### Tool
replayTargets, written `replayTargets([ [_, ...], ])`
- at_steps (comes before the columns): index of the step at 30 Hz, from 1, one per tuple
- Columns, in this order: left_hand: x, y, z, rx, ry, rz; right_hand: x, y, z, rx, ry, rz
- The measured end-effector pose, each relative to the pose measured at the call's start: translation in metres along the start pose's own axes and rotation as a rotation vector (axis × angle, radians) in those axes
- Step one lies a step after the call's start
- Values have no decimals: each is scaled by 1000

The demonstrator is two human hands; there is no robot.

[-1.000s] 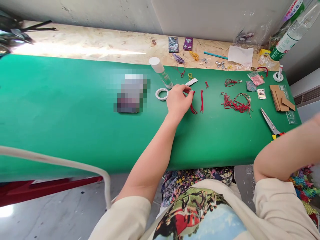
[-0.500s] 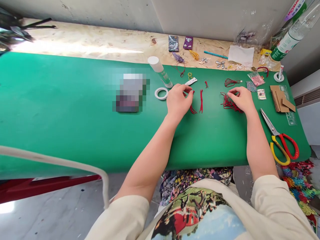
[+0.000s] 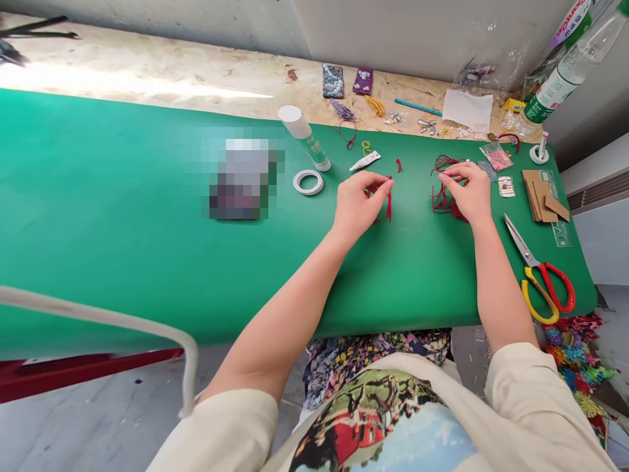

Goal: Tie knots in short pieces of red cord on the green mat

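Note:
My left hand [image 3: 361, 200] is closed in a pinch at the upper end of a short bundle of red thread [image 3: 389, 208]. More red strands show partly behind its fingers. To the right, my right hand [image 3: 466, 190] pinches red thread [image 3: 445, 203] from a loose tangle, and some strands hang below its fingertips. Its fingers cover part of the tangle. Between the hands and farther back lies a small knotted piece of red thread [image 3: 400, 165]. A small white tube [image 3: 365, 161] rests beyond my left hand.
A glue stick [image 3: 307, 141] stands near a tape roll [image 3: 308, 183], with a blurred-out object [image 3: 243, 180] to their left. On the right lie scissors [image 3: 535, 269] and cardboard pieces [image 3: 539, 196]. Two beaded pieces with tassels [image 3: 363, 82] and a bottle [image 3: 555, 88] are at the back.
My left hand has shifted right, onto the short red bundle that lay apart from it. My right hand has risen slightly with strands of the tangle. The view has moved a little.

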State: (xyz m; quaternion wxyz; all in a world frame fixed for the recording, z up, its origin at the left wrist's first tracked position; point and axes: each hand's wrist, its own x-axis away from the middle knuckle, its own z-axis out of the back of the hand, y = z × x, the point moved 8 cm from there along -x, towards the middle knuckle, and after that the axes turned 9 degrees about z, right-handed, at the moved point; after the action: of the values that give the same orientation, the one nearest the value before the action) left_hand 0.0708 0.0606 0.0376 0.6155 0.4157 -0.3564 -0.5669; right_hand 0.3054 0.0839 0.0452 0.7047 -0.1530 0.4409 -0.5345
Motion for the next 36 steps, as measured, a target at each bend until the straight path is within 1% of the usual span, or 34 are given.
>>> replayTargets([
  [2, 6, 0, -10, 171, -97, 79, 3, -17, 6, -29, 46, 82],
  [4, 14, -1, -20, 320, -193, 182, 7, -39, 9, -23, 48, 199],
  [6, 21, -3, -29, 436, -261, 261, 12, -61, 6, -3, 13, 324],
  [9, 25, -7, -34, 555, -289, 351, 19, -81, -2, 35, -77, 450],
  [13, 23, -15, -34, 659, -278, 439, 26, -89, -12, 72, -162, 533],
  [19, 22, -15, -34, 737, -298, 483, 31, -90, -24, 109, -252, 571],
  [22, 22, -13, -32, 762, -282, 476, 32, -91, -26, 70, -260, 566],
  [24, 21, -12, -30, 805, -256, 458, 32, -92, -25, 22, -242, 548],
  [27, 16, -8, -22, 893, -185, 395, 28, -91, -19, -65, -189, 473],
  [29, 13, -6, -15, 920, -133, 337, 25, -87, -15, -145, -147, 384],
  [32, 8, -3, -4, 906, -69, 247, 21, -77, -9, -311, -85, 212],
  [34, 7, -1, 2, 878, -43, 198, 19, -68, -6, -413, -45, 100],
  [36, 7, 0, 4, 829, -34, 178, 18, -60, -4, -473, -3, 13],
])
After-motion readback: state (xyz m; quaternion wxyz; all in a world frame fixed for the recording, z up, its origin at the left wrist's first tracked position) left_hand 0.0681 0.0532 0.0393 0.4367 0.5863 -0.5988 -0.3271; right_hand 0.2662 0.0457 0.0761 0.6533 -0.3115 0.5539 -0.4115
